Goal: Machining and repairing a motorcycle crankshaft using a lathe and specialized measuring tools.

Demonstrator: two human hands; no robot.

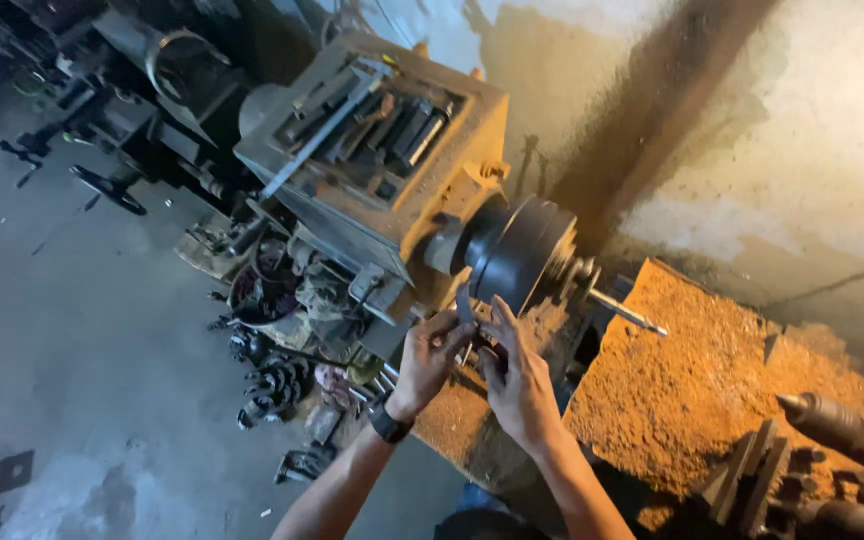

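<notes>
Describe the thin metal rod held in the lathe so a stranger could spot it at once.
Find the big orange-brown lathe headstock, then the dark round chuck on its right end. The thin silvery rod juts from the chuck's centre over the sawdust-coloured heap of shavings, the only slim bright bar there.

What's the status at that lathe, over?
Left hand and right hand both at the dark chuck, holding a small metal piece. Metal rod protrudes alongside.

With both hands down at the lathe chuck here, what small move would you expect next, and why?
Probably turning the small metal tool at the chuck: the left hand pinches it against the chuck's edge, the right hand steadies beside it, and a rod sticks out of the chuck.
</notes>
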